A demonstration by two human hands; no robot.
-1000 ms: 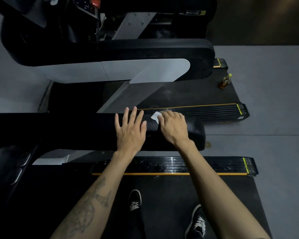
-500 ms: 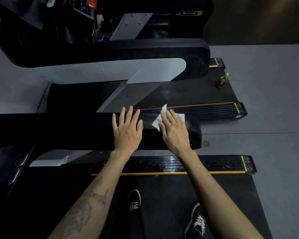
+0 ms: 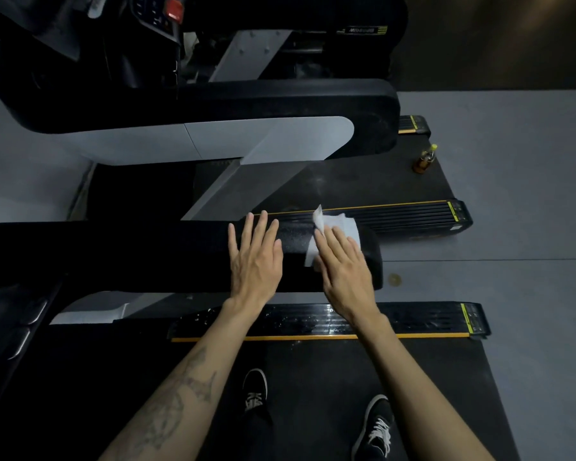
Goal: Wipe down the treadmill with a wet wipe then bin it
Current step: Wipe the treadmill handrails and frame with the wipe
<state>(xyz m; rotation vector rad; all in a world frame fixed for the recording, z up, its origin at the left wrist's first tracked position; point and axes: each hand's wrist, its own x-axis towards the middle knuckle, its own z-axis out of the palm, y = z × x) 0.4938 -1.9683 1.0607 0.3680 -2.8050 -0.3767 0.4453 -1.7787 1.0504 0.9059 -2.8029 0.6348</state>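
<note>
White wet wipe (image 3: 335,227) spread flat near the handrail (image 3: 180,257) end, right hand (image 3: 343,264) pressing it, fingers straight. Left hand (image 3: 255,257) flat on handrail just beside, holding nothing. Bottle (image 3: 424,159) on neighbouring treadmill belt (image 3: 363,184) beyond handrail.

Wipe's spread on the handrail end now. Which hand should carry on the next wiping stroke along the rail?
Right. The right hand already lies flat on the wet wipe, pressing it onto the handrail near its end. The left hand rests bare on the rail beside it, touching no wipe, so it would likely only brace.
</note>
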